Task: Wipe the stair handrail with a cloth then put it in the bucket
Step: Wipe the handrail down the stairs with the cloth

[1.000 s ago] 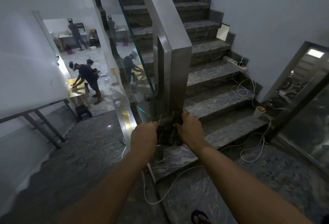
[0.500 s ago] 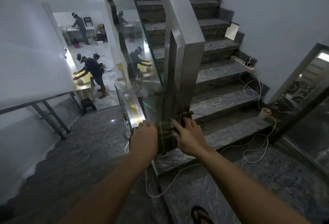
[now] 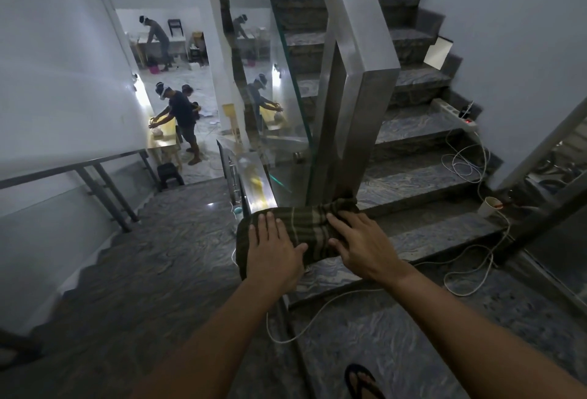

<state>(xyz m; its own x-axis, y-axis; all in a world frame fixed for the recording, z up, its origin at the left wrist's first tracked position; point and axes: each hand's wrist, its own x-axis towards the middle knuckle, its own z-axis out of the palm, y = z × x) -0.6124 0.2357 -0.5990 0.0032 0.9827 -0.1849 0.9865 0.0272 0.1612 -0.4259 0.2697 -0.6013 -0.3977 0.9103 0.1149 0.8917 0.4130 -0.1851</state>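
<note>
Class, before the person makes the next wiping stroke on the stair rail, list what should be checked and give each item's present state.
1. Dark green striped cloth draped over the steel handrail: ok.
2. Left hand flat on cloth: ok.
3. Right hand flat on cloth: ok.
4. Bucket in sight: not ok.
5. White cable clear of feet: cannot tell.
6. Rail clean: cannot tell.

cloth [image 3: 305, 233]: dark olive, pale stripes | handrail [image 3: 359, 59]: brushed silver | stairs [image 3: 413, 176]: grey veined | cable [image 3: 460, 259]: white
</note>
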